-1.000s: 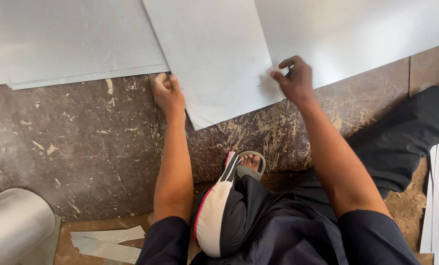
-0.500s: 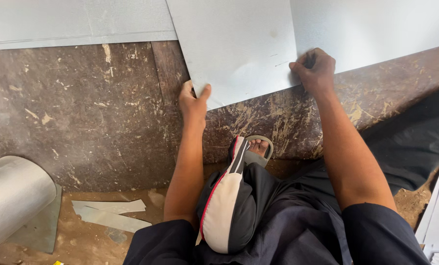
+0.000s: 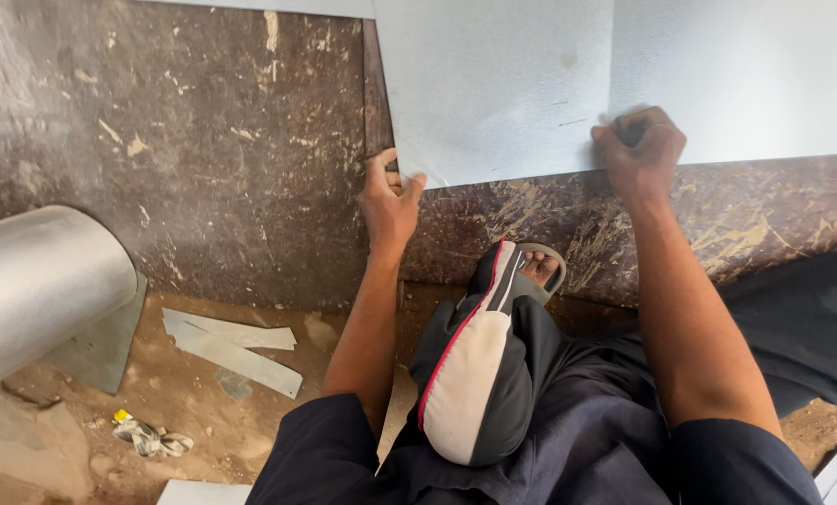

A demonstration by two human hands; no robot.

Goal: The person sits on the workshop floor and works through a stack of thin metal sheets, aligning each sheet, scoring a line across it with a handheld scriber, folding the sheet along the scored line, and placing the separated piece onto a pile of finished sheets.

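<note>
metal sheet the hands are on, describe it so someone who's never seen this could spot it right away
Start at the dark, scratched worktop; pale grey sheets lie along its far edge. The metal sheet is the one whose near corner the left hand pinches, while the right hand, fisted, rests on its right edge. Unlike the plain sheet to the right, it lies on top and bears faint scribed marks.

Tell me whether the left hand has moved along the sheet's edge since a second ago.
Cannot tell: the left hand grips the metal sheet at its corner throughout; the camera shifted.
</note>
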